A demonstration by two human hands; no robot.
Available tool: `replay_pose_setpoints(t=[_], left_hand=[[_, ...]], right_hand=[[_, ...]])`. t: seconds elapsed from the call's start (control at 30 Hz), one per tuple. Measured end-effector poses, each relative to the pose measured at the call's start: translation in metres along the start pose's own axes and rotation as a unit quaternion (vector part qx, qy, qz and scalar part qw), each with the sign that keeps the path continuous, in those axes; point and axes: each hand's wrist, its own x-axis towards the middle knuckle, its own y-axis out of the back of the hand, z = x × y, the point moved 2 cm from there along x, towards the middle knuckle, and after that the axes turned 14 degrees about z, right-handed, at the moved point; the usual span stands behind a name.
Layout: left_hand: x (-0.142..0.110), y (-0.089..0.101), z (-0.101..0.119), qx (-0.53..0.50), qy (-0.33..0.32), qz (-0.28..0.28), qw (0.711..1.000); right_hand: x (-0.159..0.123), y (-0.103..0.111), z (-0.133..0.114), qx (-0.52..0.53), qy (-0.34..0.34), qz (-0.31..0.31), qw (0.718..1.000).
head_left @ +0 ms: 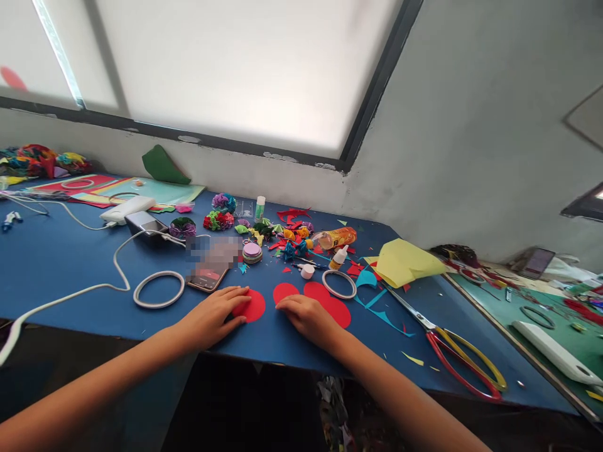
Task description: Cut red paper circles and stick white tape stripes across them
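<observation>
My left hand (219,317) rests on the table over the left edge of a red paper circle (252,306). Its fingers are stretched out, with the thumb apart. My right hand (308,317) lies over a second red paper circle (285,292), fingers loosely curved and pointing left; its thumb is mostly hidden. Behind that hand are more red paper rounds (336,311), overlapping and partly covered by it. A white ring (339,294) sits at their upper right edge. Just beyond my left hand is a phone (206,279), partly blurred out.
Large scissors (436,333) with red and yellow handles lie at right, near yellow paper (407,262). A glue bottle (338,257), an orange-labelled bottle (336,237), paper scraps and paper flowers (219,220) fill the back. Another white ring (159,306) and a white cable (75,287) are at left.
</observation>
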Motion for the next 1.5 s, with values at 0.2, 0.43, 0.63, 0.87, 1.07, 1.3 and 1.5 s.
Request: replay_pose_setpoints(t=[0.2,0.43,0.63,0.87,1.07,1.3,1.5], left_hand=[[0.006,-0.008,0.0,-0.021,0.001,0.021,1.0],[0.002,-0.004,0.003,-0.011,0.027,0.014,0.999],[0.007,-0.007,0.007,0.015,0.023,-0.067,0.997],[0.007,-0.007,0.007,-0.044,-0.003,-0.093,0.995],[0.007,-0.006,0.009,-0.035,0.001,-0.067,0.997],[0.006,-0.009,0.009,-0.049,0.008,-0.042,0.998],[0.007,-0.008,0.01,-0.035,0.017,-0.058,0.998]], right_hand=[[0.033,0.007,0.006,-0.003,-0.064,0.083,0.994],[0.025,0.017,0.025,-0.018,-0.119,0.018,0.993],[-0.018,0.025,0.011,-0.002,-0.106,-0.134,0.985],[-0.034,0.032,-0.007,0.04,-0.119,-0.154,0.98],[-0.039,0.03,-0.006,0.029,-0.154,-0.1,0.983],[-0.041,0.033,-0.007,0.038,-0.145,-0.09,0.985],[-0.043,0.033,-0.006,0.041,-0.14,-0.089,0.985]])
